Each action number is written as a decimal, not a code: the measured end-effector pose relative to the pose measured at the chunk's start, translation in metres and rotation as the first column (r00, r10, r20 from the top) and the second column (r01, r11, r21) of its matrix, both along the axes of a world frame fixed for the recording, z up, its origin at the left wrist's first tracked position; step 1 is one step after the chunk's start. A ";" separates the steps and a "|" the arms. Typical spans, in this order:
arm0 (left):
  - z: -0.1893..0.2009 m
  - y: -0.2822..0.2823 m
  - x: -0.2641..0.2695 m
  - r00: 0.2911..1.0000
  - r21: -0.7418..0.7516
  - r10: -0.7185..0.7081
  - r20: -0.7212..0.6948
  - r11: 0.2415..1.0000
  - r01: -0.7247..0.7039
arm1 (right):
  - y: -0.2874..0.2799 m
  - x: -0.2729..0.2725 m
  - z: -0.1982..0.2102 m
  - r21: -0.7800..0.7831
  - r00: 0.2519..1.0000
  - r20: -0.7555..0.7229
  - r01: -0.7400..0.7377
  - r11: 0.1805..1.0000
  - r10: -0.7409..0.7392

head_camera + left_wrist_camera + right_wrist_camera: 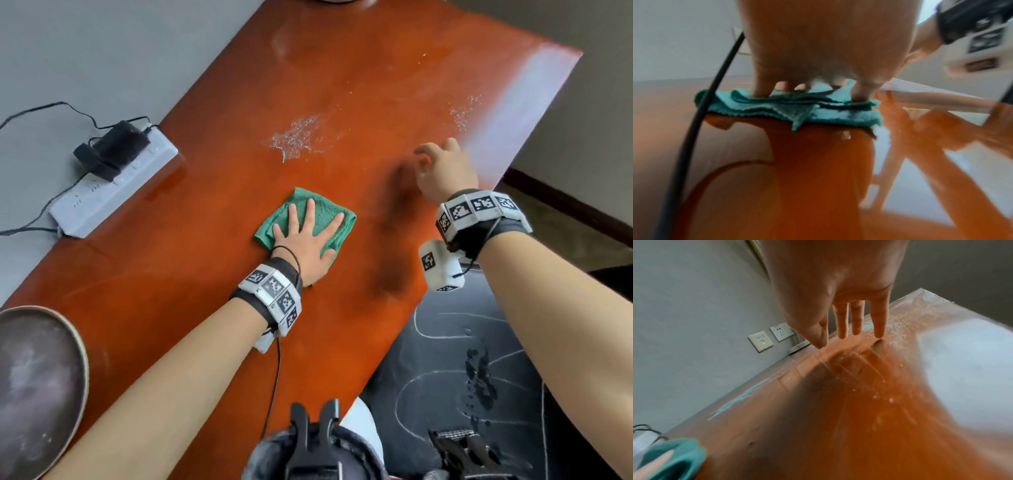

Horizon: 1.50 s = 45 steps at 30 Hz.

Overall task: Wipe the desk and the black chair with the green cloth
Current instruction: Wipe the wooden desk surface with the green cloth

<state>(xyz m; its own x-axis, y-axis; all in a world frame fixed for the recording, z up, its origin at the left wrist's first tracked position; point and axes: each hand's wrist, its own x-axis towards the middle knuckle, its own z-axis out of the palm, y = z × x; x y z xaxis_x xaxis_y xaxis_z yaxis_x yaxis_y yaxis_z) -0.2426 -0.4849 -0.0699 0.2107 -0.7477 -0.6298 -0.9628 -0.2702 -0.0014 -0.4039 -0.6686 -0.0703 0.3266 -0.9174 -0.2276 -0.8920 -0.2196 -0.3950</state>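
White crumbs (297, 138) lie beyond the green cloth (327, 214), power strip (113, 186) aside.

Right hand (838, 293) fingers (878, 321) straight over dusty desk (838, 426), green cloth (680, 456) at corner

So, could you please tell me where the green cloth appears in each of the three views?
Head: green cloth lies centre, flat under the left hand.
Left wrist: cloth sits centre, folded layers beneath the fingers.
Right wrist: cloth shows in the bottom-left corner.
Shared landmark: the orange desk, also and.
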 end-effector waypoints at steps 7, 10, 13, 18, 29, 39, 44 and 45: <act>-0.007 -0.008 -0.008 0.943 -0.052 -0.333 -0.006 0.942 0.332 | -0.030 -0.004 -0.011 0.009 0.992 -0.098 -0.076 0.997 0.077; -0.009 -0.019 -0.015 0.915 -0.075 -0.402 -0.027 0.914 0.399 | -0.033 -0.007 -0.014 0.110 0.985 -0.158 -0.051 0.993 0.068; -0.010 -0.024 -0.023 0.895 -0.089 -0.445 -0.039 0.893 0.441 | -0.028 -0.007 -0.016 0.138 0.978 -0.195 -0.043 0.989 0.070; -0.011 -0.060 -0.013 0.895 -0.137 -0.443 -0.053 0.891 0.433 | -0.025 -0.007 -0.014 0.118 0.974 -0.217 -0.045 0.992 0.070; -0.007 -0.148 -0.009 0.966 -0.143 -0.253 -0.053 0.959 0.243 | -0.034 -0.003 -0.001 0.274 0.931 -0.339 -0.043 0.961 0.138; -0.010 -0.024 0.038 0.941 -0.119 -0.338 -0.018 0.935 0.334 | -0.020 0.014 0.006 0.108 0.954 -0.284 -0.065 0.992 0.093; -0.005 0.033 0.081 0.989 -0.072 -0.141 -0.038 0.988 0.139 | 0.018 0.061 0.006 0.192 0.976 -0.128 -0.150 0.970 0.177; -0.005 0.040 0.088 0.994 -0.063 -0.104 -0.040 0.993 0.102 | 0.022 0.068 0.006 0.204 0.977 -0.112 -0.154 0.967 0.179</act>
<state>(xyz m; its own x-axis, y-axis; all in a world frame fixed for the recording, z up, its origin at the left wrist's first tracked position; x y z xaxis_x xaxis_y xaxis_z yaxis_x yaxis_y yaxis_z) -0.1550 -0.4454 -0.0746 0.1043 -0.8014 -0.5890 -0.9843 -0.1679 0.0543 -0.3361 -0.6465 -0.0644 0.4274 -0.7869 -0.4451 -0.8953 -0.3003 -0.3289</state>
